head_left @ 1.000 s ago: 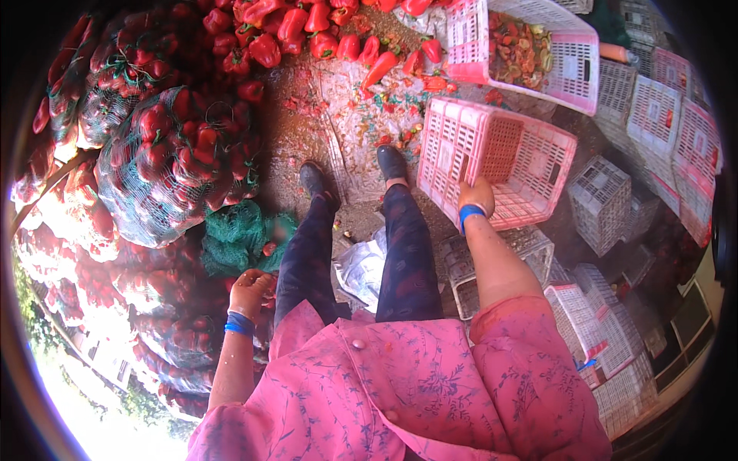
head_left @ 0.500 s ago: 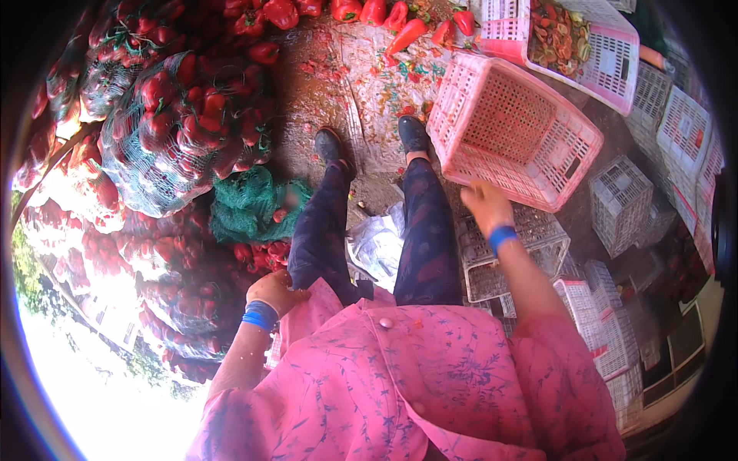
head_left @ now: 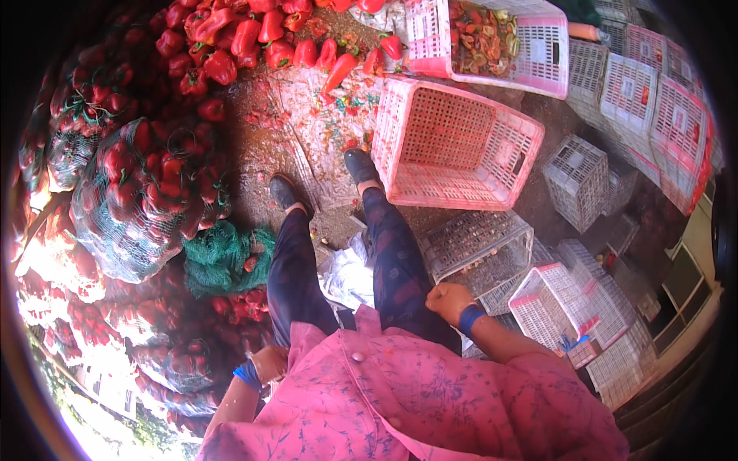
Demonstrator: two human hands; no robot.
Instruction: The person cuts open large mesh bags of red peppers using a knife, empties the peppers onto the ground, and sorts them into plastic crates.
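My right hand (head_left: pixel 451 303) is closed in a loose fist beside my right thigh, and nothing shows in it. My left hand (head_left: pixel 270 363) hangs at my left hip against the hem of the pink shirt (head_left: pixel 384 369); its fingers are partly hidden there. Beyond my right foot, a pink plastic crate (head_left: pixel 461 146) lies on its side with its open mouth toward me. Neither hand touches it. Nearest to my right hand is a dirty white crate (head_left: pixel 484 250), also tipped over.
Net sacks of red peppers (head_left: pixel 142 200) pile up on the left, beside a green net (head_left: pixel 223 257). Loose red peppers (head_left: pixel 246 38) lie ahead. At the far right stand stacked crates (head_left: pixel 630 92), and one crate (head_left: pixel 530 46) holds pepper scraps. White plastic (head_left: pixel 346 273) lies between my legs.
My right hand has drawn back from beside the pink crate to my thigh and closed. My left hand has lowered slightly. The view has turned, shifting the crates leftward.
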